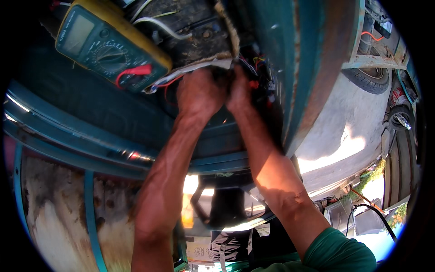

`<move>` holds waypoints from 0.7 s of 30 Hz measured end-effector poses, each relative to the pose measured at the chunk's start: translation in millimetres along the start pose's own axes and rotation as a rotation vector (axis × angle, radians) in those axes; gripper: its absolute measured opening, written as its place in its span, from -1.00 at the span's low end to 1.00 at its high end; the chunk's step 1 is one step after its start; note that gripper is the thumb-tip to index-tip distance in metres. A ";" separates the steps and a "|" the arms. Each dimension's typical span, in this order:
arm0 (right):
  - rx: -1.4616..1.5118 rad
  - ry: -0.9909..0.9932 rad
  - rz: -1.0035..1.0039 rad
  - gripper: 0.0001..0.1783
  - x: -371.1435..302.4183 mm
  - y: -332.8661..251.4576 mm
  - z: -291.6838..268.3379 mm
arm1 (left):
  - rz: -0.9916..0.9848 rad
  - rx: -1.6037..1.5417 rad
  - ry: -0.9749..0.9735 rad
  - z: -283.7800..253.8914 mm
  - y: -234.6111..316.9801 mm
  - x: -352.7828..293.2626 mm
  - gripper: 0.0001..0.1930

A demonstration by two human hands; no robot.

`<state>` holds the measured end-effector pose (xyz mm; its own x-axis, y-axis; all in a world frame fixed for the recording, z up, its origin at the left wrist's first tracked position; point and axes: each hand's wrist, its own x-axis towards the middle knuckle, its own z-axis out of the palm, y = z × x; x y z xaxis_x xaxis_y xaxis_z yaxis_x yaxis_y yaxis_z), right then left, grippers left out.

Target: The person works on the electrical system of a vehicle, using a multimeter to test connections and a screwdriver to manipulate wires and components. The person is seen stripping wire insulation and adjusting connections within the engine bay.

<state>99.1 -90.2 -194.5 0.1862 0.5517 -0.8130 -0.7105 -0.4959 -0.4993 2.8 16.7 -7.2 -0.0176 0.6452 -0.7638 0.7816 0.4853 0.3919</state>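
My left hand [199, 94] and right hand [239, 90] meet inside a dark recess of a green metal body. The left hand is curled, its fingertips hidden. My right hand is closed beside it, thumb side uppermost. Something dark [220, 75] shows between them, too blurred and shaded to name. Thin coloured wires [257, 62] bunch just beyond the right hand. A digital multimeter [90, 51] with a yellow case lies tilted at the upper left. It has a red plug [137, 70] at its near end. Red wire [171, 82] runs close to the left wrist.
A green metal sill [90, 136] curves below the recess, and a rusty-edged green post [308, 68] rises at the right. White cable [163, 26] lies over a dirty dark surface behind the multimeter. A wheel [369, 79] stands on the concrete floor [335, 113] farther right.
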 end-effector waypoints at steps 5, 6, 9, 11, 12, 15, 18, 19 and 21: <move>-0.050 -0.026 -0.016 -0.57 -5.0 -7.5 4.1 | 0.065 -0.062 0.034 7.2 -10.2 1.3 -0.68; -0.020 -0.032 0.023 -0.57 -8.6 -13.7 9.5 | 0.062 -0.072 0.052 7.3 -10.2 0.1 -0.69; 0.074 -0.075 0.111 -0.60 -29.1 -36.9 32.6 | 0.053 -0.117 0.094 8.8 -10.9 -4.9 -0.71; 0.010 -0.227 0.035 -0.64 -32.1 -40.0 29.7 | 0.053 -0.164 0.106 10.8 -10.9 -5.8 -0.72; 0.079 -0.295 0.070 -0.65 -30.7 -39.5 26.3 | 0.058 -0.186 0.113 11.7 -11.4 -6.2 -0.72; 0.659 -0.396 0.428 -0.66 -22.7 -39.6 19.6 | 0.070 -0.224 0.125 14.5 -14.0 -6.9 -0.75; 0.711 -0.419 0.472 -0.65 -22.7 -35.2 17.0 | 0.081 -0.181 0.120 15.0 -14.3 -5.6 -0.76; 0.716 -0.434 0.494 -0.64 -22.5 -32.9 15.3 | 0.086 -0.146 0.121 14.6 -12.8 -5.3 -0.76; 0.721 -0.427 0.523 -0.61 -21.7 -29.2 12.2 | 0.078 -0.139 0.114 14.9 -12.7 -4.9 -0.75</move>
<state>107.6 -79.5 -158.6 -0.4287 0.6457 -0.6318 -0.9033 -0.2970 0.3094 2.2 -1.5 -16.1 -0.0369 0.7429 -0.6684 0.6902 0.5026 0.5206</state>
